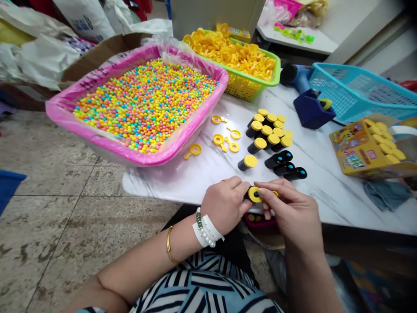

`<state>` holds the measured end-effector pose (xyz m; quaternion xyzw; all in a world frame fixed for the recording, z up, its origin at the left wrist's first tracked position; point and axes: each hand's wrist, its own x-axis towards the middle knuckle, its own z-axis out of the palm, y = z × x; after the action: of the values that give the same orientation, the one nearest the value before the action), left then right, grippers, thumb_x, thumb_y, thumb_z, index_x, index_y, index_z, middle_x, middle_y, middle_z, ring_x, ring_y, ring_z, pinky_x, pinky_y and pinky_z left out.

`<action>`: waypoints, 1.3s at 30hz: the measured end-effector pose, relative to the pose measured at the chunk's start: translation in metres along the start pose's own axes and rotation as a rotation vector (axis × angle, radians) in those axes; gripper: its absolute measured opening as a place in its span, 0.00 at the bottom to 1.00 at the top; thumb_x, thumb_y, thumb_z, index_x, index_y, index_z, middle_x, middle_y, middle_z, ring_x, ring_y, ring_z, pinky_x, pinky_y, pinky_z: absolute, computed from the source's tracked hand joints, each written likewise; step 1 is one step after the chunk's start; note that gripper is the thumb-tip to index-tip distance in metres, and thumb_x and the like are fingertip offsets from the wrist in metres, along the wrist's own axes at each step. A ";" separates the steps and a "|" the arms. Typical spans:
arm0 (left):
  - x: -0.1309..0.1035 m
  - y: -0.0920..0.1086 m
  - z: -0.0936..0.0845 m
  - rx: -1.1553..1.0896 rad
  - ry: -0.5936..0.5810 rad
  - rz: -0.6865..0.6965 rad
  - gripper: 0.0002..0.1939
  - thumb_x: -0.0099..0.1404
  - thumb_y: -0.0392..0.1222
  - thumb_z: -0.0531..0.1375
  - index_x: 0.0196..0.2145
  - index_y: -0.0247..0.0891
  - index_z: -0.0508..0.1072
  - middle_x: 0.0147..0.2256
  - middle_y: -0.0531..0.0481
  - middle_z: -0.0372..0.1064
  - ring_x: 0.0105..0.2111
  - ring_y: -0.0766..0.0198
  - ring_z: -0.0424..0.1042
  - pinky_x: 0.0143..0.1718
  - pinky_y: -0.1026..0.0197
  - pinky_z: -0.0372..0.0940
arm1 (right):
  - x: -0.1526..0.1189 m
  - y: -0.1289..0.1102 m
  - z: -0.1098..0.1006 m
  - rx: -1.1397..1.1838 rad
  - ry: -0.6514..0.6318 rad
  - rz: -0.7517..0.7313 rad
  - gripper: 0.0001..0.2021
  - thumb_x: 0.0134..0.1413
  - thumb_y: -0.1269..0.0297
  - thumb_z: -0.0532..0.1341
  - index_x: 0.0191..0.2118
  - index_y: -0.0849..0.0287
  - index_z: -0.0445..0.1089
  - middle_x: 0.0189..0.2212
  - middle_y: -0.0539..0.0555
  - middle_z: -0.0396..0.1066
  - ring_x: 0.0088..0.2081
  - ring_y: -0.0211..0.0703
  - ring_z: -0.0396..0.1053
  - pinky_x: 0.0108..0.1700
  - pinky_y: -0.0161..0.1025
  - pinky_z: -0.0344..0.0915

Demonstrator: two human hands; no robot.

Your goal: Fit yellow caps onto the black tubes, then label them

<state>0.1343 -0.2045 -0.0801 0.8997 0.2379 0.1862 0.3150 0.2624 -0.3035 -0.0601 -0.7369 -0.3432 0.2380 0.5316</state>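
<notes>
At the table's front edge my left hand is closed round a small black tube, mostly hidden by the fingers. On its end sits a yellow ring piece with a short handle, its dark hole facing up. My right hand pinches this ring piece between thumb and fingers. Just beyond stands a black tube with a yellow cap, and behind it a cluster of capped tubes. Several uncapped black tubes with blue bits inside stand to the right. Loose yellow ring pieces lie left of the cluster.
A pink tray of colourful beads stands at left, lined with plastic. Behind are a green basket of yellow pieces and a blue basket. A dark blue holder and a yellow box of yellow-topped items stand right.
</notes>
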 end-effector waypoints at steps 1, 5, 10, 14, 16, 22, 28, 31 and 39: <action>0.000 0.000 0.000 -0.002 -0.002 0.002 0.10 0.67 0.44 0.59 0.44 0.40 0.74 0.35 0.51 0.71 0.36 0.61 0.71 0.37 0.61 0.66 | 0.001 0.000 0.000 0.021 -0.014 0.014 0.08 0.53 0.62 0.68 0.39 0.56 0.80 0.30 0.50 0.65 0.18 0.29 0.62 0.15 0.30 0.58; 0.000 -0.001 0.000 0.000 -0.009 -0.003 0.10 0.66 0.45 0.59 0.43 0.39 0.74 0.36 0.50 0.71 0.35 0.61 0.71 0.36 0.60 0.66 | 0.002 0.000 0.003 0.113 -0.011 0.049 0.07 0.53 0.64 0.68 0.38 0.58 0.80 0.27 0.48 0.65 0.17 0.28 0.61 0.16 0.29 0.57; 0.000 0.000 -0.001 0.001 -0.019 0.004 0.10 0.65 0.45 0.61 0.42 0.38 0.74 0.35 0.51 0.70 0.35 0.60 0.71 0.36 0.59 0.66 | 0.000 -0.003 0.003 0.107 0.073 0.030 0.07 0.53 0.65 0.69 0.38 0.57 0.80 0.28 0.48 0.65 0.18 0.27 0.61 0.16 0.29 0.58; 0.000 -0.001 -0.001 0.016 -0.019 0.001 0.10 0.66 0.46 0.60 0.42 0.38 0.74 0.35 0.51 0.70 0.34 0.60 0.70 0.34 0.59 0.65 | 0.001 -0.005 0.000 0.114 0.023 0.075 0.06 0.53 0.65 0.68 0.38 0.58 0.80 0.24 0.47 0.63 0.17 0.27 0.60 0.16 0.28 0.54; 0.001 -0.001 -0.001 0.018 -0.019 0.009 0.10 0.66 0.46 0.60 0.42 0.38 0.74 0.35 0.51 0.69 0.33 0.60 0.70 0.34 0.59 0.65 | 0.001 -0.006 -0.001 0.134 0.008 0.086 0.06 0.53 0.65 0.68 0.38 0.58 0.80 0.22 0.47 0.63 0.16 0.27 0.59 0.15 0.28 0.53; 0.001 -0.002 -0.001 0.019 -0.018 0.020 0.10 0.66 0.45 0.60 0.41 0.38 0.74 0.34 0.51 0.69 0.33 0.60 0.70 0.34 0.60 0.64 | 0.001 -0.008 -0.001 0.126 -0.025 0.086 0.07 0.54 0.64 0.68 0.39 0.57 0.80 0.22 0.47 0.65 0.15 0.26 0.57 0.14 0.29 0.49; 0.001 -0.003 -0.001 0.008 -0.023 0.026 0.11 0.67 0.46 0.58 0.42 0.38 0.73 0.35 0.51 0.70 0.34 0.61 0.70 0.34 0.60 0.64 | 0.002 -0.001 0.002 -0.020 0.047 0.081 0.08 0.53 0.62 0.68 0.39 0.56 0.80 0.23 0.47 0.64 0.18 0.28 0.59 0.16 0.29 0.54; 0.001 -0.003 -0.001 0.005 -0.019 0.033 0.10 0.68 0.45 0.58 0.42 0.38 0.73 0.34 0.51 0.70 0.33 0.61 0.70 0.34 0.60 0.64 | 0.001 0.001 0.002 -0.017 0.031 0.089 0.08 0.53 0.62 0.68 0.39 0.56 0.80 0.20 0.46 0.64 0.17 0.29 0.58 0.16 0.29 0.55; 0.001 -0.003 0.001 0.014 -0.013 0.028 0.08 0.67 0.44 0.58 0.41 0.38 0.73 0.33 0.52 0.69 0.32 0.61 0.69 0.33 0.60 0.64 | -0.002 0.003 0.006 0.052 0.047 0.147 0.09 0.55 0.60 0.66 0.38 0.59 0.78 0.13 0.45 0.64 0.14 0.31 0.59 0.17 0.29 0.59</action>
<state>0.1346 -0.2023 -0.0824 0.9064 0.2243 0.1830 0.3076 0.2579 -0.3019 -0.0652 -0.7513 -0.2693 0.2678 0.5397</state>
